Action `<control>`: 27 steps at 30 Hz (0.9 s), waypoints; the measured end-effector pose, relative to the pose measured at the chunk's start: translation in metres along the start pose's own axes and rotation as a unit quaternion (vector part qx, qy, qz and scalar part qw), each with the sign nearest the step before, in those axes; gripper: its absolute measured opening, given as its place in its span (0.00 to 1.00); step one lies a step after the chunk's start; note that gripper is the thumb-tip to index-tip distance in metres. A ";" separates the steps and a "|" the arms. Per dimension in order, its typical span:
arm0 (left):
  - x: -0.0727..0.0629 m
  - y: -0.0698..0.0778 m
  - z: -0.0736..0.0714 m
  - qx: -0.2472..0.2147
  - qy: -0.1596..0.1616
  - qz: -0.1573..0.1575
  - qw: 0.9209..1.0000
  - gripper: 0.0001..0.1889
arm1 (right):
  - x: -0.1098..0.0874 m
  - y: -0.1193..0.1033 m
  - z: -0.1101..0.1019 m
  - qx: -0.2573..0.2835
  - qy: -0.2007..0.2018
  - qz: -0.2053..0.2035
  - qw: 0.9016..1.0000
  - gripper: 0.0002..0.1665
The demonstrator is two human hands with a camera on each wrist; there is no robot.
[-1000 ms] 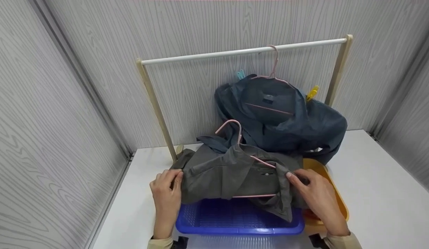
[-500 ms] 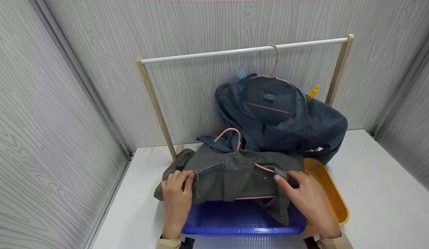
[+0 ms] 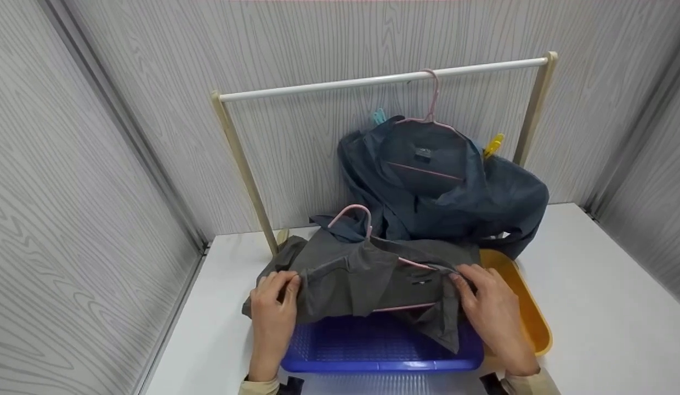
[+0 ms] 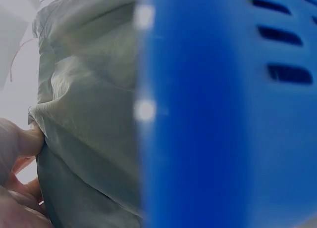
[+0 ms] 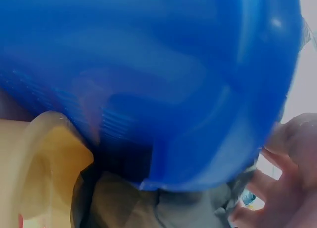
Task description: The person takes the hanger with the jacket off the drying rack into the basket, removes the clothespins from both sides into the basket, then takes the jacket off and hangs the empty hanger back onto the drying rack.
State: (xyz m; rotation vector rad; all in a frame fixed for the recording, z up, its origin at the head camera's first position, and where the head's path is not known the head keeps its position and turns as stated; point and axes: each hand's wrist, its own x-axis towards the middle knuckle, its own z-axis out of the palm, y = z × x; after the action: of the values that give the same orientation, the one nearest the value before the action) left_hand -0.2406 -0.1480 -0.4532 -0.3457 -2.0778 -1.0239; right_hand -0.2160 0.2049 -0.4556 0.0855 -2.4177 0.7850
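Note:
A dark grey shirt (image 3: 329,288) lies over the blue basket (image 3: 384,365), with a pink hanger (image 3: 353,207) inside it and the hook sticking up from the collar. My left hand (image 3: 274,310) pinches the shirt's left shoulder between thumb and fingers; in the left wrist view the thumb presses the grey cloth (image 4: 89,114). My right hand (image 3: 493,312) pinches the shirt's right front edge near the collar. The right wrist view is mostly filled by the basket's blue wall (image 5: 148,65), with the hand's fingers at its right side.
Behind, a navy shirt (image 3: 428,208) hangs by a pink hanger from a white rail (image 3: 318,86), with a blue clip (image 3: 379,116) and a yellow clip (image 3: 493,145) on it. A yellow tray (image 3: 529,307) stands right of the basket, partly under my right forearm.
Both hands have come closer together, the left one moving right. The grey shirt's hanger hook has sunk lower and shifted slightly left. The right hand's hold on the collar edge has shifted.

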 end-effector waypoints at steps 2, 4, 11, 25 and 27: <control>0.000 0.000 -0.001 -0.005 -0.004 -0.002 1.000 0.05 | 0.001 0.001 0.000 0.005 0.027 -0.006 1.000 0.06; 0.001 0.000 -0.003 -0.013 -0.006 -0.003 1.000 0.05 | 0.002 0.003 -0.001 0.010 0.060 -0.012 0.998 0.05; 0.004 0.000 -0.014 -0.054 -0.006 -0.007 0.998 0.04 | 0.007 0.018 -0.008 0.003 0.141 0.002 0.990 0.06; 0.005 -0.002 -0.017 -0.071 -0.010 -0.023 0.997 0.04 | 0.011 0.024 -0.030 0.097 -0.016 0.139 0.985 0.27; 0.005 -0.001 -0.016 -0.072 -0.012 -0.022 0.997 0.04 | 0.012 0.023 -0.031 0.094 -0.033 0.157 0.983 0.31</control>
State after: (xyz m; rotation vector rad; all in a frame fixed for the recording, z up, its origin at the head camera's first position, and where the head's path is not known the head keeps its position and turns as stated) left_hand -0.2358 -0.1612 -0.4441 -0.3885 -2.0467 -1.2045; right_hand -0.2150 0.2427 -0.4409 -0.2058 -2.4450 1.1688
